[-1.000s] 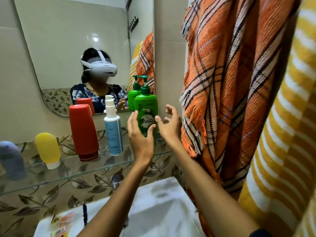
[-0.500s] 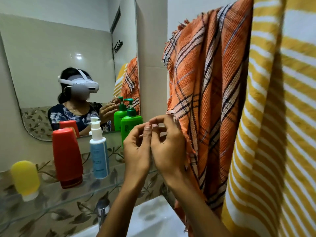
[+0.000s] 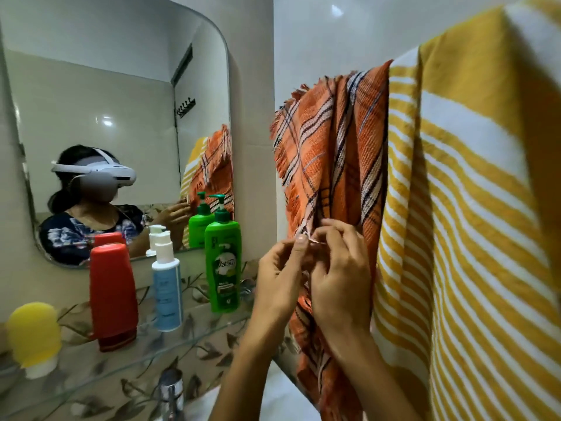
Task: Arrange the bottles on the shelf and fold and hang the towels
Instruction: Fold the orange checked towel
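The right hand (image 3: 340,287) is raised against the orange plaid towel (image 3: 331,165), fingers curled, and the towel's fringed left edge is pinched between its fingertips. The left hand (image 3: 280,278) is brought up just beside it, thumb and forefinger closed on the same bit of edge, so both hands are seen grasping the cloth where they meet. The towel is hung up high on the right, its folds falling behind and below both hands; the rail or hook carrying it cannot be made out.

Two towels are counted. The orange one is woven, crossed with dark and pale stripes, its left edge frayed into a fringe. Touching it on the right, and overlapping its far edge, a yellow-and-white striped towel (image 3: 473,238) is hung nearer the camera.

Left of the hands, four bottles are lined up on the glass shelf (image 3: 127,364). Nearest the left hand a green pump bottle (image 3: 223,262) is stood upright; next a pale blue bottle with a white pump (image 3: 167,287); then a red bottle (image 3: 113,296) resting on its cap; and well apart at the far left a small yellow bottle (image 3: 33,335) on a white cap. Behind them a mirror (image 3: 121,101) is fixed to the wall, and the bottles and orange towel are reflected in it. Below the shelf, a chrome tap (image 3: 171,390) is partly seen.
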{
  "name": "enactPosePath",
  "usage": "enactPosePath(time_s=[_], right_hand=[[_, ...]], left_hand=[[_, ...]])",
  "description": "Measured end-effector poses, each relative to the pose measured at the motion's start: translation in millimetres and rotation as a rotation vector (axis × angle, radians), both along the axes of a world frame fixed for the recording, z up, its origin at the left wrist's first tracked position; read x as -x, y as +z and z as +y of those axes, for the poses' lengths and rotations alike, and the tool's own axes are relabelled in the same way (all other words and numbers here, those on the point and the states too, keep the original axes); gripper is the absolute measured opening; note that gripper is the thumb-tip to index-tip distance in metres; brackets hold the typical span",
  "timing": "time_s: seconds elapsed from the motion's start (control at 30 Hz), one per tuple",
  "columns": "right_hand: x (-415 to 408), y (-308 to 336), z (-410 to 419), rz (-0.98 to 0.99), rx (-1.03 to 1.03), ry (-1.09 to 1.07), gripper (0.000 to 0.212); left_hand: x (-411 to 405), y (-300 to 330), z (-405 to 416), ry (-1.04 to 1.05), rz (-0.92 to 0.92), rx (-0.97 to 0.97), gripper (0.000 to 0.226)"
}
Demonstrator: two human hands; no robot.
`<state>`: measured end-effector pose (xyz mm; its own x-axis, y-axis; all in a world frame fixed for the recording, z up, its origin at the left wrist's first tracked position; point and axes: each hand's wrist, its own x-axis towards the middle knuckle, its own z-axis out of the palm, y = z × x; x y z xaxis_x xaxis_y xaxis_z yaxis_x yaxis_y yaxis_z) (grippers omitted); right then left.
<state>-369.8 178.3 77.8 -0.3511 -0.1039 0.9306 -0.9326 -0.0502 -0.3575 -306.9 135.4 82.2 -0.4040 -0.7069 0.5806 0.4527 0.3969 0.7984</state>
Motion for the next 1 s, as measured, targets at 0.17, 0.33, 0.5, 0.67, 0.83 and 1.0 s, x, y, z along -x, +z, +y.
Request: enactPosePath(time_s=[0.17,0.33,0.5,0.67,0.83,1.0], right_hand=[[-21.1,-1.6,29.1,0.039,-0.172,0.228,0.036],[-47.1,-13.5,69.3,0.007,-0.27,0.528,0.025],[-64.8,-29.3,120.6,0.024,-0.536,0.693,0.029],[-77.0,-43.1,183.2,0.091,-0.576,0.728,0.02],[-101.4,-47.4,242.3,0.045,-0.48,0.908,0.01],[-114.1,-29.5,269.2,-0.204,0.039,0.814,0.025]], left_hand=[[-18.9,7.8,22.9,-0.044,0.044,-0.14,0.028],[-43.6,13.9,53.9,-0.051,0.079,-0.214,0.026],[-65.2,4.9,94.0,0.077,0.106,-0.292,0.018],[-95.6,-11.5,148.1,0.507,0.109,-0.068,0.015],[-132.6,-9.5,220.0,0.711,0.133,0.15,0.011],[-180.3,0.5,277.4,0.92,0.036,0.245,0.036]])
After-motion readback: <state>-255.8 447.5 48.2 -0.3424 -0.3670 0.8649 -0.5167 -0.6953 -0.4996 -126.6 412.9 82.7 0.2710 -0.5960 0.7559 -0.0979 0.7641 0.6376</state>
